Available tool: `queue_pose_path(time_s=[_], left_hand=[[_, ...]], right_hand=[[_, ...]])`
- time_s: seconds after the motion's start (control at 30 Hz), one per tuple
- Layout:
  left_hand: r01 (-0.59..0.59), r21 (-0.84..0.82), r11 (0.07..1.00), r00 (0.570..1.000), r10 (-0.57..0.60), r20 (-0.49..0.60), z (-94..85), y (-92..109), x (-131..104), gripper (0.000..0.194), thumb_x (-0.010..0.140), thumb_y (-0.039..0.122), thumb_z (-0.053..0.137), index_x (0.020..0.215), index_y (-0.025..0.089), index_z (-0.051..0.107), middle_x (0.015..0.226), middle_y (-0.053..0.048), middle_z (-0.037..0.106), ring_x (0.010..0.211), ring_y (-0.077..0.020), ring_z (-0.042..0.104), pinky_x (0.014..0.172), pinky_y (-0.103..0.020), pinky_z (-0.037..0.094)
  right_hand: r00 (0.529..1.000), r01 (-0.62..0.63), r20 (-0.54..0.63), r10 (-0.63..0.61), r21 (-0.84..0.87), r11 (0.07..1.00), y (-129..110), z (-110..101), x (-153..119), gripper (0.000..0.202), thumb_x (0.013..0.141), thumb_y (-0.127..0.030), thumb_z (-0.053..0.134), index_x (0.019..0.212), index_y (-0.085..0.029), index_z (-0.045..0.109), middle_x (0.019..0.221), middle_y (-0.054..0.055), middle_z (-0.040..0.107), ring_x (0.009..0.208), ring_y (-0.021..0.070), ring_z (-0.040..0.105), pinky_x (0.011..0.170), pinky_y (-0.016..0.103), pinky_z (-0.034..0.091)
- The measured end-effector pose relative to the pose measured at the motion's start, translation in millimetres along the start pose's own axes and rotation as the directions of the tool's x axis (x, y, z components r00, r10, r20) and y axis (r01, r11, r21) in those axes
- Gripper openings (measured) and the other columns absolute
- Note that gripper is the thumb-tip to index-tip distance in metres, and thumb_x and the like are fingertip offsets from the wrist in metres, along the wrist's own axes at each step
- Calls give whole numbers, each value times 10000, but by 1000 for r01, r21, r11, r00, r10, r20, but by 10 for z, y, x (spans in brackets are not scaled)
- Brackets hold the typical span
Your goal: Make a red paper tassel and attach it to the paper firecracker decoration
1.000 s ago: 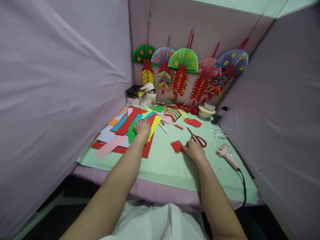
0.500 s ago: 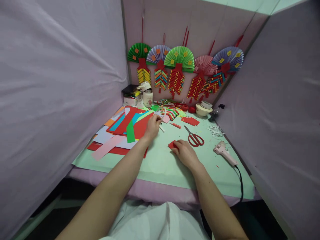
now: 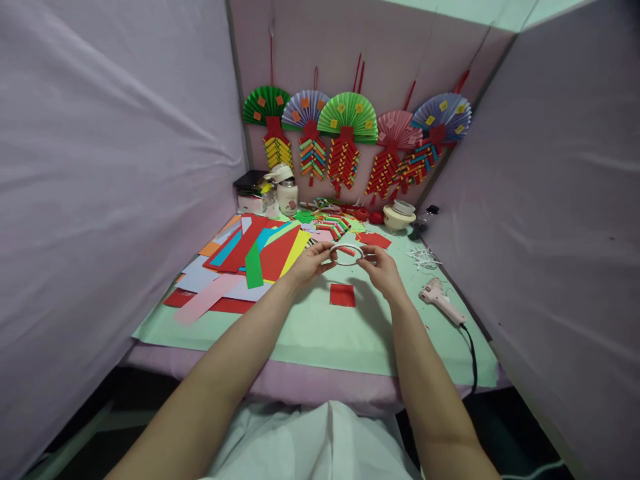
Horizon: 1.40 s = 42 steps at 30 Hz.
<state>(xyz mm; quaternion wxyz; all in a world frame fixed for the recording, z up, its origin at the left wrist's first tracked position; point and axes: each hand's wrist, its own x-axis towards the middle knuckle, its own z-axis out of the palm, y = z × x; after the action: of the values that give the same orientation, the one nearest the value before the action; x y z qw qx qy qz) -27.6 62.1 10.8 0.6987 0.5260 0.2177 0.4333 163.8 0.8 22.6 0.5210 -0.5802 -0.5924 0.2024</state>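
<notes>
The white ring (image 3: 347,265) is now held up between both hands, the left hand (image 3: 309,264) pinching its left rim and the right hand (image 3: 383,271) its right, fingertips closed on it. Half a second ago the right fingers lay on the red paper square (image 3: 343,295); they have let it go, so the ring seems to have both hands' attention. The square lies nearer the body, below the fingertips; coloured sheets (image 3: 273,257) spread left of the fingers, the glue gun (image 3: 442,302) right.

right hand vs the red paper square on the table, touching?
Apart. The head view shows green table covering between the right hand and the red paper square; its fingers are on the white ring instead.
</notes>
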Motion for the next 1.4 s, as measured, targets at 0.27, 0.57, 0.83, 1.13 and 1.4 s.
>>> queue_pose_path(time_s=[0.27, 0.57, 0.83, 1.13, 1.4], left_hand=[[-51, 223, 973, 994, 70, -80, 46, -37, 21, 329, 739, 181, 598, 1067, 209, 607, 1165, -75, 591, 1087, -190, 537, 892, -342, 441], [-212, 526, 823, 971, 238, 19, 98, -59, -4, 318, 743, 320, 658, 1029, 180, 665, 1048, -86, 658, 996, -205, 590, 870, -325, 437], [-221, 534, 816, 961, 274, -22, 101, -47, -9, 216, 727, 324, 667, 867, 162, 691, 866, -52, 682, 829, -180, 609, 774, -287, 461], [-199, 696, 690, 877, 443, -189, 267, -28, -86, 186, 784, 330, 607, 856, 167, 661, 903, -52, 660, 866, -172, 588, 759, -271, 440], [-227, 501, 835, 951, 301, -70, 391, -157, -100, 201, 832, 284, 515, 903, 146, 643, 923, -61, 658, 884, -174, 594, 798, -267, 446]], right_hand=[[971, 173, -156, -180, -52, 983, 59, 63, -144, 207, 801, -318, 556, 901, -170, 661, 890, 58, 646, 774, 161, 570, 716, 291, 449], [968, 230, -56, -246, -203, 952, 2, 43, -217, 184, 834, -280, 541, 940, -210, 675, 921, 52, 625, 858, 177, 574, 776, 307, 447], [974, 206, -64, -218, -154, 966, 3, 65, -224, 208, 839, -308, 528, 950, -201, 668, 921, 54, 636, 830, 171, 582, 729, 296, 466], [975, 147, -143, -173, -174, 974, 20, 162, -244, 217, 813, -337, 550, 881, -171, 672, 833, 55, 650, 753, 166, 584, 718, 292, 462], [988, 147, -28, -152, -143, 979, -40, 317, -286, 199, 794, -342, 570, 865, -182, 665, 908, 67, 660, 778, 170, 602, 729, 295, 479]])
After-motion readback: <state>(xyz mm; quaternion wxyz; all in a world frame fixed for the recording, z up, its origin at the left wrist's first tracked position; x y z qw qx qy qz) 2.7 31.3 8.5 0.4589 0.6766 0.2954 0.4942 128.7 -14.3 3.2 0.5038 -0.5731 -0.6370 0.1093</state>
